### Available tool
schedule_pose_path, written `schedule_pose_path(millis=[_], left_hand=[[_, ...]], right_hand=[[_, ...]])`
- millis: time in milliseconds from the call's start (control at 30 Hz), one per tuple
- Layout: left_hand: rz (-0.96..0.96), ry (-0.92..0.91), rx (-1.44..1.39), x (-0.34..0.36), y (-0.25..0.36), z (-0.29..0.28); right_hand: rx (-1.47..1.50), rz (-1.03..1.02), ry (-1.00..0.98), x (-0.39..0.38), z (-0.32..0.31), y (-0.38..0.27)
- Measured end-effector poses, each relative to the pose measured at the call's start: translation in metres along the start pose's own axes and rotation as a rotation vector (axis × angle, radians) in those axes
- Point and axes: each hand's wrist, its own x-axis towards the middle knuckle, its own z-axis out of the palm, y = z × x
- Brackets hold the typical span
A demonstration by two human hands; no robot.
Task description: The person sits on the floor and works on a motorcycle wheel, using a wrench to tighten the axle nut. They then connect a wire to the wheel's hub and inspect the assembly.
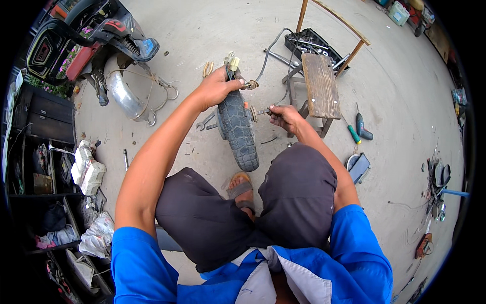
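A small wheel with a black knobby tyre (238,131) stands upright on the concrete floor in front of my knees. My left hand (218,91) is closed over its top, beside a pale connector plug (234,63) and a rusty metal fitting (250,84). At the wheel's right side, my right hand (286,118) is closed in a pinch at the end of a thin metal piece (262,111) sticking out from the hub. Whether that is the axle or a tool I cannot tell. From the fitting a dark cable (266,54) loops up and right.
Right of the wheel is a wooden stool (320,83), with a black toolbox (311,43) behind it. A power drill (362,126) and a green-handled screwdriver (353,134) lie farther right. A wrench (206,121) lies left of the wheel. Vehicle parts (124,91) and dark shelves (45,195) line the left.
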Motion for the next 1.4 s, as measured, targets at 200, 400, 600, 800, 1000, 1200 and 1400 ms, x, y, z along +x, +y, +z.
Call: schedule_pose_path(millis=[200, 400, 600, 800, 1000, 1200, 1400], left_hand=[[-0.036, 0.007, -0.072, -0.009, -0.002, -0.005], [-0.062, -0.042, -0.118, -0.009, -0.010, -0.012], [-0.055, -0.033, -0.167, -0.014, -0.005, -0.007], [-0.009, 0.045, -0.152, -0.011, -0.012, 0.001], [0.035, 0.092, -0.092, -0.005, -0.021, 0.004], [0.096, 0.110, 0.025, 0.002, -0.024, 0.007], [0.181, 0.184, 0.225, 0.006, -0.027, 0.014]], right_hand=[[-0.030, 0.012, -0.028, -0.003, 0.003, -0.001], [-0.019, 0.004, -0.064, 0.001, 0.004, 0.001], [-0.057, -0.005, -0.067, 0.000, 0.006, -0.001], [-0.093, -0.013, -0.068, -0.002, 0.007, -0.002], [-0.040, 0.009, -0.068, -0.001, 0.008, -0.001], [-0.018, 0.024, -0.079, 0.000, 0.006, -0.002], [-0.022, 0.029, -0.069, 0.002, 0.005, -0.002]])
